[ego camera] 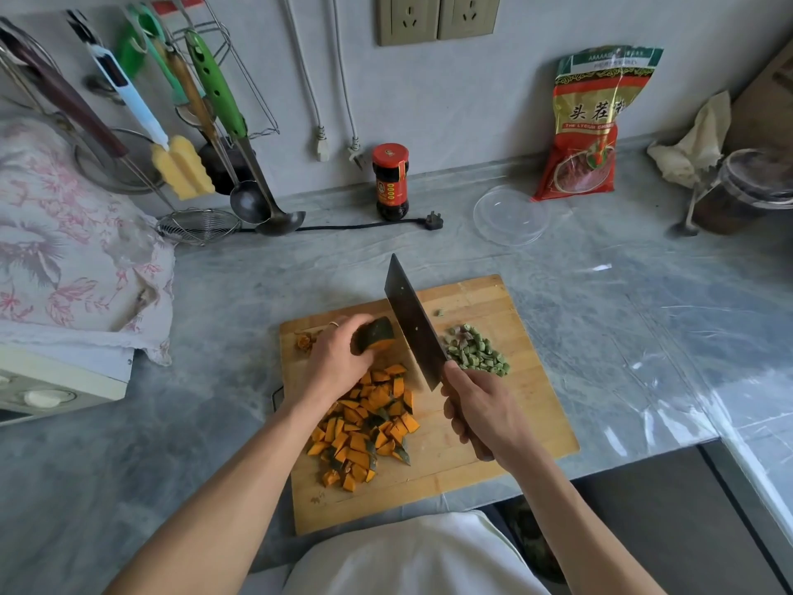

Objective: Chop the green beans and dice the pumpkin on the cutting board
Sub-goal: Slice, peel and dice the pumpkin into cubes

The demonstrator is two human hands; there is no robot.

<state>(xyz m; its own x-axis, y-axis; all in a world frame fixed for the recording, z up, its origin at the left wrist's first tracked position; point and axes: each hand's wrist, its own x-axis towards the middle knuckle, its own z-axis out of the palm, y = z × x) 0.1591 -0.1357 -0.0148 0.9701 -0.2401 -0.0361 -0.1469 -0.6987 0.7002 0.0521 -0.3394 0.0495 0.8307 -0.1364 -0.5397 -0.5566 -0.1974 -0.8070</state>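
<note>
**Beans done, pumpkin nearly diced**

Grey marble counter [223,294], head view: on the bamboo cutting board [480,302], chopped green beans [474,352] lie heaped near the right edge, diced pumpkin [364,427] toward the front-left. The left hand [334,358] grips the last pumpkin wedge [376,334]; the right hand [480,412] grasps the cleaver [412,322] beside it. Only that wedge seems left.
</note>
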